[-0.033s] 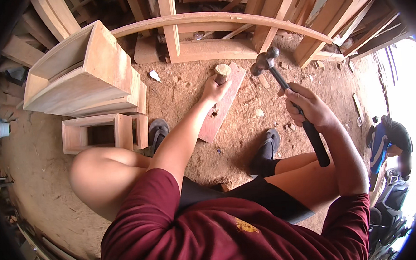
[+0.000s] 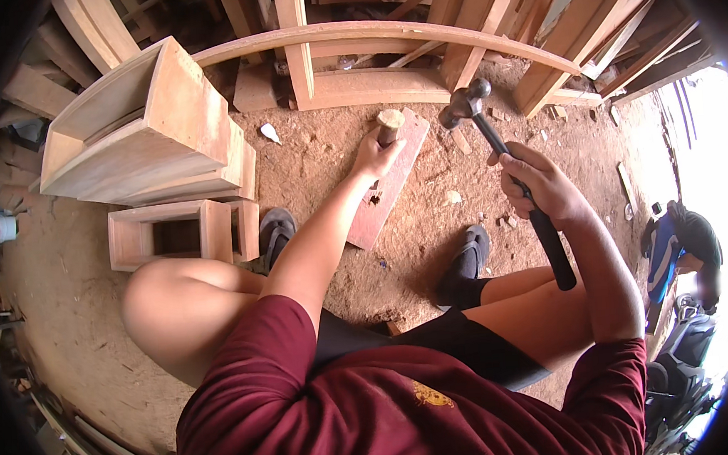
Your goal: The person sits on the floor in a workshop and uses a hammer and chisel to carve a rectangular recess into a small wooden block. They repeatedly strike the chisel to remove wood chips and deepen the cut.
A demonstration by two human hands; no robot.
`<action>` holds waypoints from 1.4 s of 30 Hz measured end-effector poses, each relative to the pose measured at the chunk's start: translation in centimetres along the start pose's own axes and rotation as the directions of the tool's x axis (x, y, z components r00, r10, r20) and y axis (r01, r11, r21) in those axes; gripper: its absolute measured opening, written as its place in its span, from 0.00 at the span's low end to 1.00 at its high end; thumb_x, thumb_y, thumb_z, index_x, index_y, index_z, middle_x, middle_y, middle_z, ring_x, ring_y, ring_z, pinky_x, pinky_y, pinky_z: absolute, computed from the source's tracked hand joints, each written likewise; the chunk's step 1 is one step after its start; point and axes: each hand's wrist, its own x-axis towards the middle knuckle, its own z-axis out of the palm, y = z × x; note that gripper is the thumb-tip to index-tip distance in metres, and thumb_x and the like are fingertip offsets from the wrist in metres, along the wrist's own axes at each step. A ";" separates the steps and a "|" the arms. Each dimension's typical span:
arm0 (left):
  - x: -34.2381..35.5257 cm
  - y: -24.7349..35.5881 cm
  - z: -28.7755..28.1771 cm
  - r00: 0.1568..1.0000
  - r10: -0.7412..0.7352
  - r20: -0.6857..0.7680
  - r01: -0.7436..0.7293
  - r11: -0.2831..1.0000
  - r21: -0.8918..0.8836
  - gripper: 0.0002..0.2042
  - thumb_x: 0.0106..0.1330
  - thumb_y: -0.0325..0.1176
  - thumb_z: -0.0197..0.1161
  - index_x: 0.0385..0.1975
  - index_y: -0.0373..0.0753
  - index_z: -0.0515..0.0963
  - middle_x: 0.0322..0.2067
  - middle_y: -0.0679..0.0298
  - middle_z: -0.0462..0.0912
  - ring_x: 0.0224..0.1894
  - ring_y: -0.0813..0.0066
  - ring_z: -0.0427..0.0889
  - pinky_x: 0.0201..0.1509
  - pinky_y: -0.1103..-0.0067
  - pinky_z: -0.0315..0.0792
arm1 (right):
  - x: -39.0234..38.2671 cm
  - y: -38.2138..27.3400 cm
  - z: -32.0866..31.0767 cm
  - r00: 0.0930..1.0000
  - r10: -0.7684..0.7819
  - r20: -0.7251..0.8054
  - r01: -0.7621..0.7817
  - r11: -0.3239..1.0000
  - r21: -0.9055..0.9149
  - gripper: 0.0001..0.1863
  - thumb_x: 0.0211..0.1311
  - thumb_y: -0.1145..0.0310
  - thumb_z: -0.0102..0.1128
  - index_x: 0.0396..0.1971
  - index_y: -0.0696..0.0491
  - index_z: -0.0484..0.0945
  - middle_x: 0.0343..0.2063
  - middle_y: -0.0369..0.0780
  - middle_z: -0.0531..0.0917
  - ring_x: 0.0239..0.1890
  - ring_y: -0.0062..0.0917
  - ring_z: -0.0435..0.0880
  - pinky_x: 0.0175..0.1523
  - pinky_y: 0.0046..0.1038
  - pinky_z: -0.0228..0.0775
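I have my left hand (image 2: pixel 376 156) near 12 o'clock, fingers wrapped round a short wooden-topped tool (image 2: pixel 390 122) with a pale, battered end; its lower part is hidden, so I cannot tell whether it touches the reddish board (image 2: pixel 391 188) beneath. The board lies on the dirt floor (image 2: pixel 310 160), slanting from 7 toward 1 o'clock, a dark hole (image 2: pixel 375 200) at 6 o'clock from that hand. My right hand (image 2: pixel 541 185), between 2 and 3 o'clock, grips a black-handled hammer (image 2: pixel 489 135), its head toward 1 o'clock, apart from the tool. A wooden box (image 2: pixel 186 113) stands at 10 o'clock.
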 end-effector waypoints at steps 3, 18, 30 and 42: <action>1.0 0.3 0.2 0.974 0.221 -0.046 -0.224 0.970 -0.094 0.12 0.62 0.43 0.62 0.38 0.42 0.78 0.31 0.68 0.81 0.31 0.77 0.78 0.39 0.74 0.74 | 0.6 -0.5 -0.6 0.996 0.008 -0.090 -0.005 1.000 0.028 0.12 0.76 0.63 0.44 0.48 0.56 0.71 0.18 0.29 0.65 0.13 0.10 0.60 0.18 0.16 0.55; 2.7 3.4 1.3 0.990 0.123 -0.069 -0.115 0.987 0.115 0.17 0.63 0.41 0.68 0.45 0.35 0.78 0.38 0.58 0.86 0.40 0.70 0.84 0.49 0.74 0.76 | 0.8 -1.7 -0.8 0.987 -0.005 -0.161 0.033 0.985 0.172 0.11 0.75 0.63 0.46 0.47 0.54 0.70 0.17 0.28 0.64 0.13 0.09 0.59 0.18 0.15 0.54; 5.0 2.2 1.8 0.987 0.068 -0.143 -0.058 0.996 0.071 0.11 0.62 0.38 0.66 0.32 0.36 0.77 0.26 0.63 0.82 0.30 0.74 0.79 0.40 0.75 0.74 | 1.4 -1.6 -0.9 0.992 -0.063 -0.110 0.078 0.987 0.141 0.16 0.78 0.59 0.41 0.49 0.56 0.70 0.16 0.27 0.60 0.13 0.10 0.59 0.18 0.16 0.55; 6.6 -0.1 1.3 0.974 0.220 -0.052 -0.225 0.969 -0.107 0.21 0.60 0.41 0.72 0.45 0.36 0.73 0.31 0.66 0.81 0.35 0.78 0.79 0.46 0.76 0.75 | 1.9 -1.9 -1.2 0.989 -0.069 -0.129 0.083 0.991 0.101 0.16 0.78 0.59 0.43 0.49 0.57 0.71 0.15 0.26 0.59 0.12 0.09 0.57 0.16 0.16 0.53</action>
